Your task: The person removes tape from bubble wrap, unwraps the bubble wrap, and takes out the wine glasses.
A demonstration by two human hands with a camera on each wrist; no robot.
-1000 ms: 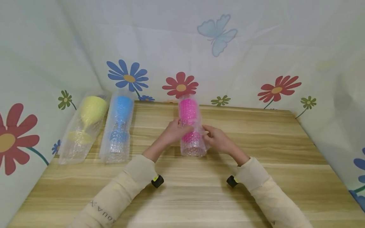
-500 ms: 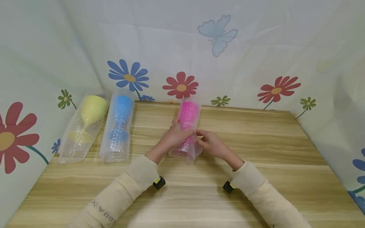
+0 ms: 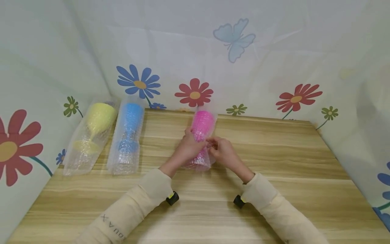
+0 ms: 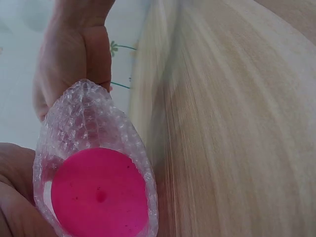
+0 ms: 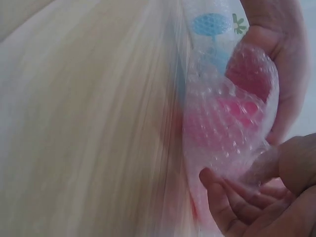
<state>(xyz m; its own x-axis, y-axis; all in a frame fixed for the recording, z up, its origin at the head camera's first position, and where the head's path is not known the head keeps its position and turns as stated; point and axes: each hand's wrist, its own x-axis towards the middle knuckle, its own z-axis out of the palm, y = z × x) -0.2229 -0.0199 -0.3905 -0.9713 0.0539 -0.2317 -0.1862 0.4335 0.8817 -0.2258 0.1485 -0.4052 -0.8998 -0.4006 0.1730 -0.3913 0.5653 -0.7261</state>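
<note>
A pink goblet (image 3: 203,122) lies in a loose sleeve of bubble wrap (image 5: 217,118) in the middle of the table's far half. My left hand (image 3: 189,147) grips the wrapped goblet around its middle from the left. Its round pink base (image 4: 101,192) shows through the near opening of the wrap in the left wrist view. From the right, my right hand (image 3: 224,152) pinches the edge of the wrap between thumb and fingers. The goblet's stem is mostly hidden by the left hand.
To the left lie a yellow goblet (image 3: 99,118) and a blue goblet (image 3: 132,117), each wrapped in bubble wrap. The wooden table (image 3: 274,149) meets a flower-printed curtain (image 3: 170,47) at the back and sides.
The wrapped pink goblet has turned slightly, its near end swinging left, and its far end has come a little nearer. My right hand has moved left with the wrap's edge.
</note>
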